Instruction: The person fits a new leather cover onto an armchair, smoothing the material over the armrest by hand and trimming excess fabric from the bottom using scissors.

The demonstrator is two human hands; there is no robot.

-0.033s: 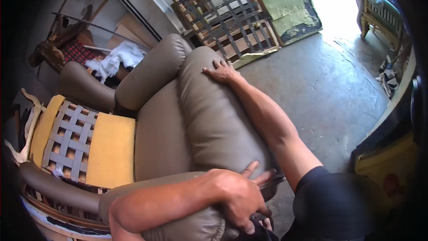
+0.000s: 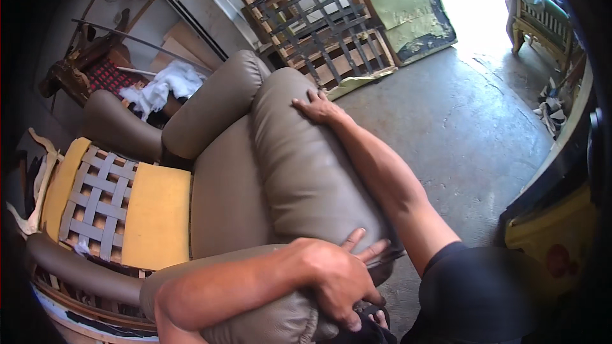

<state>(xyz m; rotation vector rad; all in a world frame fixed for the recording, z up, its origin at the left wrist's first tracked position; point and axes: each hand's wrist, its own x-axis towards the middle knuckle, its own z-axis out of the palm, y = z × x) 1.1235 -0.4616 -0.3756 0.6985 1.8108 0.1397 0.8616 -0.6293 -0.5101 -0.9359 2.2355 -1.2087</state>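
A brown leather-like armchair or sofa section (image 2: pixel 223 178) fills the middle, with a plump padded roll (image 2: pixel 306 153) along its right side. My right hand (image 2: pixel 320 108) lies on the far end of this roll, its fingers spread over the cover. My left forearm crosses the near padded arm (image 2: pixel 255 328). At the near end of the roll, my left hand (image 2: pixel 347 280) rests with thumb and fingers apart, against the corner where roll and arm meet. Neither hand holds a loose thing. Part of the left palm's contact is hidden.
To the left is a seat frame with woven grey webbing (image 2: pixel 99 194) and yellow foam (image 2: pixel 156 216). White stuffing (image 2: pixel 167 86) lies behind. A webbed wooden frame (image 2: pixel 319 19) and a worn green panel (image 2: pixel 408 6) stand at the back. A wooden bench (image 2: pixel 542 19) is far right.
The view has shifted slightly. My left fingers have moved a little and show more sharply; my right hand stays on the roll.
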